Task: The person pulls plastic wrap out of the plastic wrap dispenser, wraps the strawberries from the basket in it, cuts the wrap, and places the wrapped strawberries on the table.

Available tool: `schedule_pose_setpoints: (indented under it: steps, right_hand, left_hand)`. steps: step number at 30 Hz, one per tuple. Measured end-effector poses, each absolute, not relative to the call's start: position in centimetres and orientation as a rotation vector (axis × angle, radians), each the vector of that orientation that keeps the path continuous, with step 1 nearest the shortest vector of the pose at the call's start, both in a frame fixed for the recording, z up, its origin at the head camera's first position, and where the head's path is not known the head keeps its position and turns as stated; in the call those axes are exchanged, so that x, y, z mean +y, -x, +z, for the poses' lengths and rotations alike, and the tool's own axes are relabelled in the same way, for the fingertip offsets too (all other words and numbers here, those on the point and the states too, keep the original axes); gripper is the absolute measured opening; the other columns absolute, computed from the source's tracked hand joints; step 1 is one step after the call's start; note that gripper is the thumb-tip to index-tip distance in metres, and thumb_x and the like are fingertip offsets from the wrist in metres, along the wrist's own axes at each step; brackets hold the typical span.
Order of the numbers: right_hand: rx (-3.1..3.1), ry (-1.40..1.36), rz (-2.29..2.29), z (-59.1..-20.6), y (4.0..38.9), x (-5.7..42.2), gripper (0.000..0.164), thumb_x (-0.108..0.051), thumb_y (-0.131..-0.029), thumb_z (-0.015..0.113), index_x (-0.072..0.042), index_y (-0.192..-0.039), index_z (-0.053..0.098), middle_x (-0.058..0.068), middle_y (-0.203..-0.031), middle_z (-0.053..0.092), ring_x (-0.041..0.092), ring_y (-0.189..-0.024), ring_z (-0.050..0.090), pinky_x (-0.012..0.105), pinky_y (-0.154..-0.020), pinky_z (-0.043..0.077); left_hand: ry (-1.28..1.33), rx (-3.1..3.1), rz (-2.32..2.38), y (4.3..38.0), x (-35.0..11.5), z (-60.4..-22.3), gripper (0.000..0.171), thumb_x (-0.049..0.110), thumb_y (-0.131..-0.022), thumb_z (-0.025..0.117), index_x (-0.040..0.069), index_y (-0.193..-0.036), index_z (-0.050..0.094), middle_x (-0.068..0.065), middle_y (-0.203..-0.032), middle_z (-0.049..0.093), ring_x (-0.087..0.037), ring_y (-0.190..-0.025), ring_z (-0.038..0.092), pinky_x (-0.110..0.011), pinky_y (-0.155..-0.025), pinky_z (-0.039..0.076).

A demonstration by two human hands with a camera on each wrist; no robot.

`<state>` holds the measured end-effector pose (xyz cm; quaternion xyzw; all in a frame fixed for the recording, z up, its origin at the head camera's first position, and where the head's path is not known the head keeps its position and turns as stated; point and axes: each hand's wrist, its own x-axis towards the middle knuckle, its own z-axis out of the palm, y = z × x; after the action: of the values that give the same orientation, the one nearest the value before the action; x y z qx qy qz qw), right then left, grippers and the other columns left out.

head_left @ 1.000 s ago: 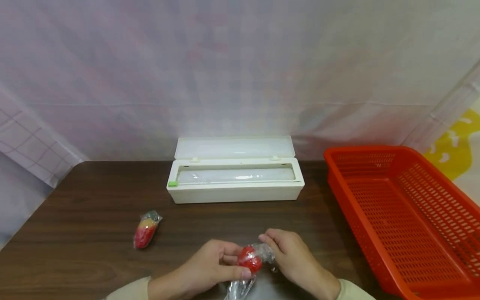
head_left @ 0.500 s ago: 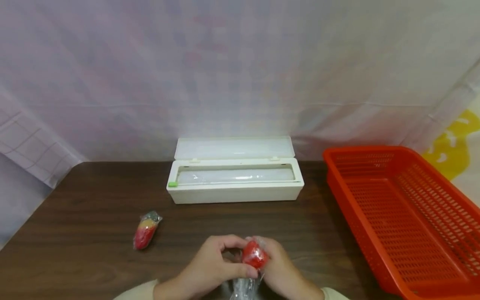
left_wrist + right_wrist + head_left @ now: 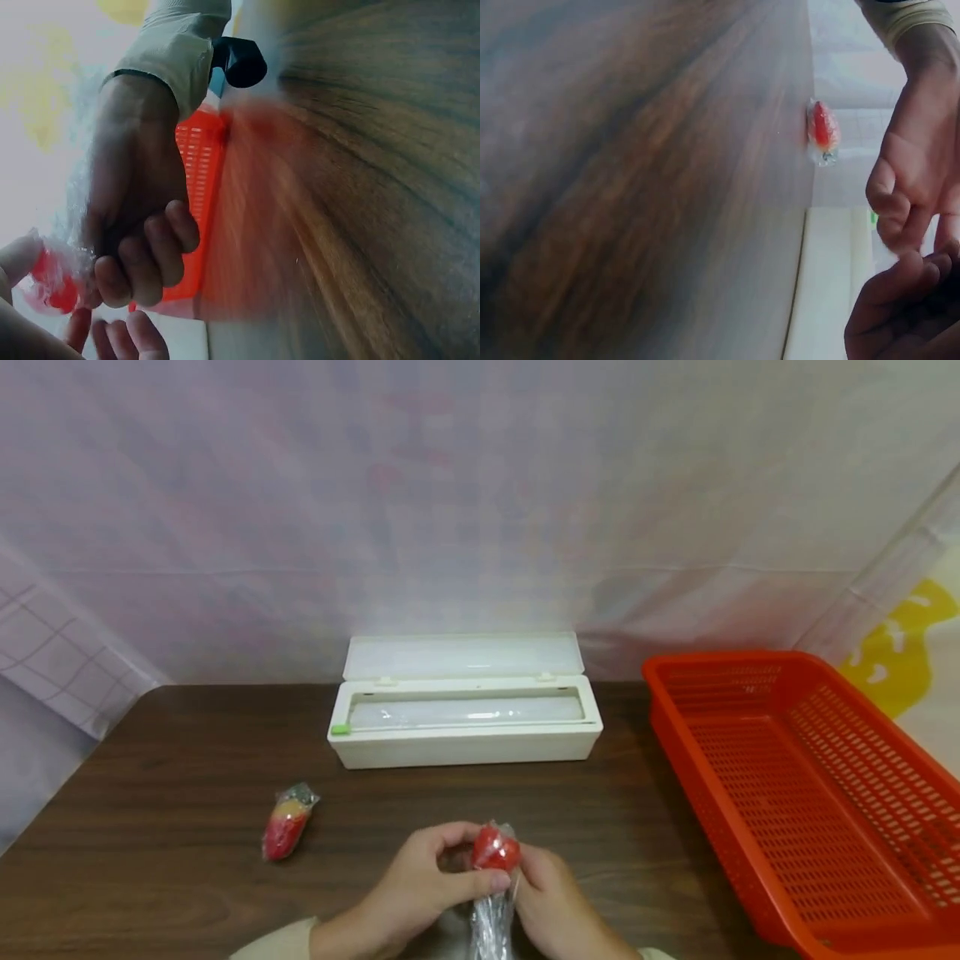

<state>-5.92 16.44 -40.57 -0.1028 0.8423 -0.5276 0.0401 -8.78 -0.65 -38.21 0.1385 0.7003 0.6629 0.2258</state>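
Note:
A small red, round, fruit-like object (image 3: 495,847) is wrapped in clear cling film (image 3: 491,927), low in the middle of the head view. My left hand (image 3: 416,885) pinches it between thumb and fingers from the left. Against its other side, my right hand (image 3: 553,902) holds the film with curled fingers. A loose tail of film hangs down between both hands. In the left wrist view the red object (image 3: 56,289) shows partly, beside the curled fingers of the right hand (image 3: 139,195). The right wrist view hides it behind the hands.
A red-and-yellow object with a dark green end (image 3: 287,827), wrapped in film, lies to the left on the brown table (image 3: 187,777). Behind the hands stands a white cling film box (image 3: 465,747), lid raised, roll inside. A red slotted basket (image 3: 720,810) is at the right.
My right hand has come in from the right, and the film at the red object's right side is folded close to it. The red object has turned and risen slightly in the left hand.

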Motion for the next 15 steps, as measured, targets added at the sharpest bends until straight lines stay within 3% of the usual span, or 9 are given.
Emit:
schedule_pose_setpoints:
  steps: [3,6,8,11,15]
  right_hand:
    - [2.402,0.217,-1.682,-40.7,5.7,16.3,0.032,-0.027,-0.099,0.047,-0.002,-0.107,0.066,0.007,-0.083,0.066,0.007,-0.068,0.059,0.028,-0.06,0.052]
    - [2.232,0.165,-1.741,-40.9,5.1,16.4,0.045,-0.034,-0.102,0.038,0.001,-0.122,0.058,0.014,-0.092,0.066,0.013,-0.073,0.061,0.029,-0.061,0.053]
    - [2.077,0.179,-1.816,-40.9,4.8,16.4,0.051,-0.038,-0.103,0.032,0.002,-0.129,0.05,0.016,-0.1,0.066,0.015,-0.082,0.062,0.03,-0.068,0.054]
    - [1.773,0.195,-1.963,-40.7,4.7,16.3,0.061,-0.044,-0.104,0.021,0.007,-0.129,0.044,0.01,-0.097,0.066,0.013,-0.081,0.063,0.027,-0.069,0.054]
    - [1.555,0.178,-2.055,-40.2,5.0,15.7,0.06,-0.043,-0.103,0.027,0.009,-0.126,0.044,0.0,-0.085,0.066,0.01,-0.071,0.065,0.025,-0.062,0.054]
  left_hand:
    - [-0.352,1.885,1.877,8.9,-0.8,-38.0,0.047,0.015,-0.078,0.076,-0.005,-0.115,0.056,-0.007,-0.103,0.067,-0.015,-0.092,0.059,-0.024,-0.079,0.05]
    - [-0.292,1.798,1.988,9.1,-0.9,-37.8,0.045,0.011,-0.078,0.075,-0.005,-0.113,0.052,-0.007,-0.103,0.069,-0.016,-0.092,0.063,-0.026,-0.083,0.051]
    - [-0.261,1.768,2.035,9.2,-0.9,-37.8,0.044,0.01,-0.078,0.075,-0.005,-0.111,0.051,-0.008,-0.101,0.071,-0.015,-0.09,0.065,-0.025,-0.084,0.052]
    - [-0.242,1.788,2.026,9.2,-0.8,-37.9,0.043,0.011,-0.078,0.075,-0.004,-0.111,0.05,-0.011,-0.102,0.072,-0.015,-0.089,0.066,-0.026,-0.087,0.05]
    - [-0.201,1.795,1.984,8.9,-0.5,-38.4,0.047,0.012,-0.081,0.073,-0.003,-0.117,0.047,-0.015,-0.107,0.071,-0.017,-0.095,0.067,-0.029,-0.092,0.048]
